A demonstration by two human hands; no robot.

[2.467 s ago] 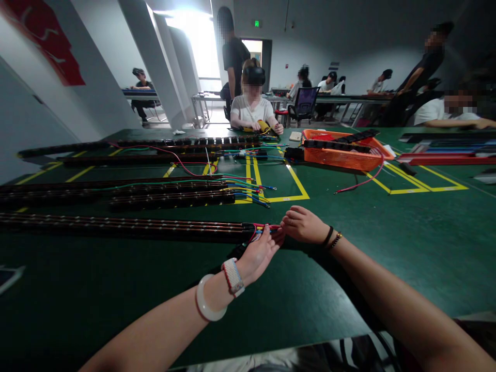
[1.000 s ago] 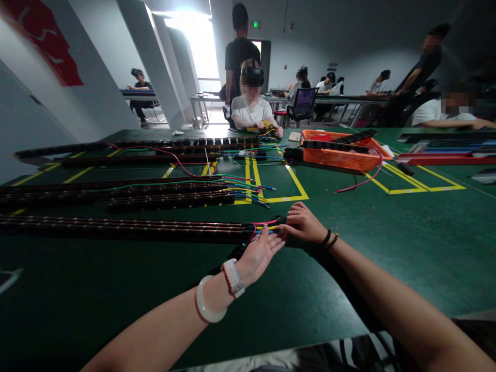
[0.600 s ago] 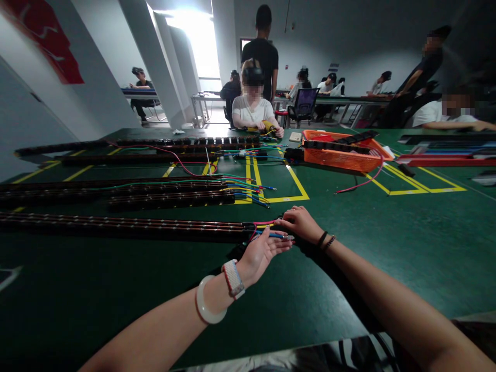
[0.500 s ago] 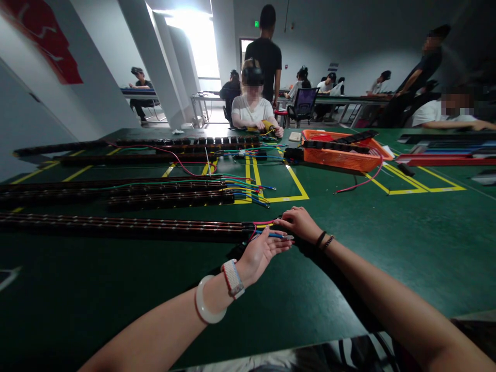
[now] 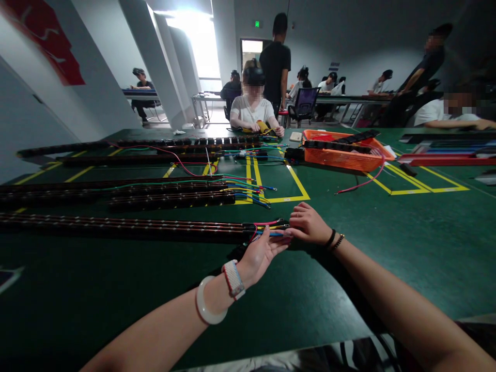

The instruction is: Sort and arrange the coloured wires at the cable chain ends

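Note:
A long dark wire harness (image 5: 155,226) with brown strands lies across the table, its red, yellow and blue wire ends reaching toward my hands. My left hand (image 5: 259,254) is palm up under these ends, fingers stretched out, with the blue wire (image 5: 274,234) lying over it by the thumb. My right hand (image 5: 310,225) pinches the tip of that blue wire between thumb and fingers. Just behind this pinch, the red wire (image 5: 267,222) and the yellow wire (image 5: 278,227) stick out with metal terminals at their ends.
More harnesses (image 5: 170,199) lie farther back on the green table (image 5: 368,248), marked with yellow tape (image 5: 289,199). An orange basket (image 5: 341,159) holds dark pieces at the back right. Across the table a person (image 5: 251,108) sits handling something yellow. Red and dark strips (image 5: 437,159) lie at the right.
My right hand has shifted slightly right and down, from the yellow and red wire ends to the blue wire's tip. My left hand has stayed almost still.

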